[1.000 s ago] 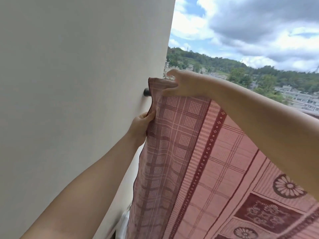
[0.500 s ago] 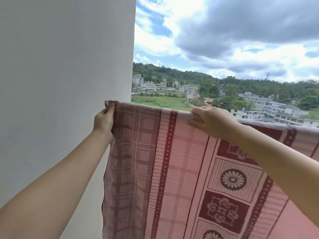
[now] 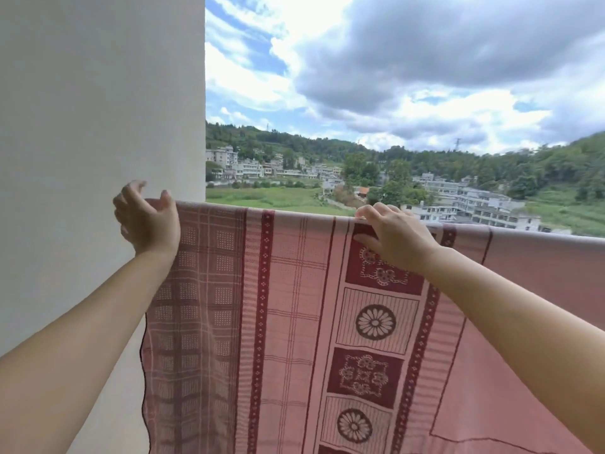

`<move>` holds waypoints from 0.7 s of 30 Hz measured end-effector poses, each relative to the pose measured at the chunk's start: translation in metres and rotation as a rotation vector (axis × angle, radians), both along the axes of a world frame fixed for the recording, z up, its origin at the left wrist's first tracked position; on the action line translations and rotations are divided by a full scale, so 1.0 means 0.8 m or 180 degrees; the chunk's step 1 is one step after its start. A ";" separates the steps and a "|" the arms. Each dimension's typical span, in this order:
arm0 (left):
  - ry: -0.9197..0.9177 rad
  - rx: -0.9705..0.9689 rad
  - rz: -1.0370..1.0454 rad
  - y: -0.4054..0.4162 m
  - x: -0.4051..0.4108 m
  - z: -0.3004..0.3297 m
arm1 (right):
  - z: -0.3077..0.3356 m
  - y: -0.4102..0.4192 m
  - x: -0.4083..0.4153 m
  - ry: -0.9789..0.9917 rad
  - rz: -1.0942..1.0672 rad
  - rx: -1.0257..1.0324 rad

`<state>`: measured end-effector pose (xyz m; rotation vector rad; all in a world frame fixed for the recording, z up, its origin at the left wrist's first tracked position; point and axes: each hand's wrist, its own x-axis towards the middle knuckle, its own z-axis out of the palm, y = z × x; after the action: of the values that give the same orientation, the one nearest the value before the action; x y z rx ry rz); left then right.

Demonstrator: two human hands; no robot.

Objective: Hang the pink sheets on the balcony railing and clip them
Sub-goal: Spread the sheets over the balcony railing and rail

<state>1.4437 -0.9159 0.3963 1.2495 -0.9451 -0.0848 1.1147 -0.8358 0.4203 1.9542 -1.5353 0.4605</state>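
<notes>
1. Head view: the pink sheet (image 3: pixel 294 322) hangs draped over a railing hidden beneath it, beside a white wall (image 3: pixel 98 126).
2. The left hand (image 3: pixel 147 221) hovers at the sheet's top corner, grip loose, fingers spread.
3. The right hand (image 3: pixel 393 237) rests on the top fold, fingers curled over the edge.

Single view only: head-worn wide-angle camera, at person's eye level on balcony. Faces forward and outward, nearly level, slightly down. Close range: both forearms enter from bottom corners, left hand (image 3: pixel 147 221) and right hand (image 3: pixel 396 235) at frame middle height, within arm's reach. Pink sheet (image 3: pixel 294 322) fills lower half, top edge runs across mid-frame. White wall (image 3: pixel 98 126) fills left third, near lens. Beyond: distant buildings (image 3: pixel 471 204), hills, clouded sky. Wide lens bends straight edges.
</notes>
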 end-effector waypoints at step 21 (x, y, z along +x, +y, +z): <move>-0.3370 0.0419 -0.0211 0.058 -0.237 0.006 | 0.006 0.086 -0.269 -0.0146 -0.1108 0.0622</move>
<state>1.2539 -0.8692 0.4008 1.3790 -1.9059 0.5212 0.8997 -0.7673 0.4253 1.7706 -1.9649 0.2147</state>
